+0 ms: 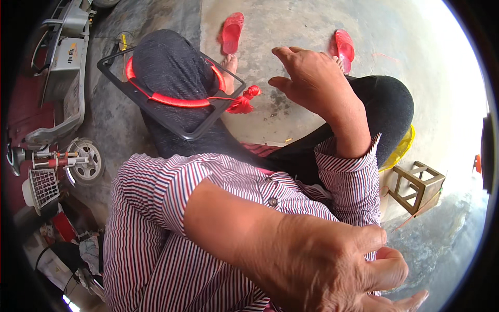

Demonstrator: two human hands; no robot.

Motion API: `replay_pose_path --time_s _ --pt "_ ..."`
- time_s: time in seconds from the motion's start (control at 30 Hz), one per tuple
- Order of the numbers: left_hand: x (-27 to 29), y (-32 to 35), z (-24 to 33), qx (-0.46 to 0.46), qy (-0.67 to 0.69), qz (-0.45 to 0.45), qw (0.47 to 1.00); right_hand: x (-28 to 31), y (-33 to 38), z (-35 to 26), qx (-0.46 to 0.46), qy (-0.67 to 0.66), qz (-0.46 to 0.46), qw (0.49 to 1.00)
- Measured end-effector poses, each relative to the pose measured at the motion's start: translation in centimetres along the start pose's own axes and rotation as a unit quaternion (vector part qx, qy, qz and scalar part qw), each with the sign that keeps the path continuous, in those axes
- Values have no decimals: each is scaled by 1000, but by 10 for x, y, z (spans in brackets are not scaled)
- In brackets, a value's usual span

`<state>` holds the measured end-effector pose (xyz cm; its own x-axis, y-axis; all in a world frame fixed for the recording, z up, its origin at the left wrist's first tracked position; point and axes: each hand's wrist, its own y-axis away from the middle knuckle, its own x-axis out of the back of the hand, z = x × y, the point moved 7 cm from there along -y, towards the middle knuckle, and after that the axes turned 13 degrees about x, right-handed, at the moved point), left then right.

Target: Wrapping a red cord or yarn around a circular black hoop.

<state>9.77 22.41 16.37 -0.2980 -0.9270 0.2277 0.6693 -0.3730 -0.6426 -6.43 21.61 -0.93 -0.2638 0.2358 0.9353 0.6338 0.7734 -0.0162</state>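
Observation:
My left hand (338, 265) reaches across my body to the lower right, its back toward me. Its fingers are bent but spread apart; their tips are partly hidden, and nothing shows in them. Above my right thigh is my right hand (314, 78), thumb and forefinger apart, with nothing visible between them. Over my left knee lies a black rounded rectangular frame (195, 132). A red thread-wrapped ring (179, 102) also circles that knee, resting against the frame. From the ring's right side hangs a knotted red thread tassel (244, 101).
Red slippers (232, 32) lie on the concrete floor by my feet. On the right stands a small wooden stool frame (418, 187), with a yellow plastic item (401, 150) beside my thigh and a thin orange strand nearby. A scooter (65, 67) and a white wheel (86, 160) occupy the left.

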Motion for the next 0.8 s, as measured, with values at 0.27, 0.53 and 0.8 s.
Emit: replay_pose_path --time_s 0.27,0.53,0.8 --pt "14 16 -13 0 -13 42 999 -6 -10 -3 6 -7 -3 1000" --pt "82 12 -22 209 -182 -122 953 6 4 18 -20 -3 38 999" --pt "77 33 21 -170 -224 -56 958 0 -1 16 -13 -1 16 1000"
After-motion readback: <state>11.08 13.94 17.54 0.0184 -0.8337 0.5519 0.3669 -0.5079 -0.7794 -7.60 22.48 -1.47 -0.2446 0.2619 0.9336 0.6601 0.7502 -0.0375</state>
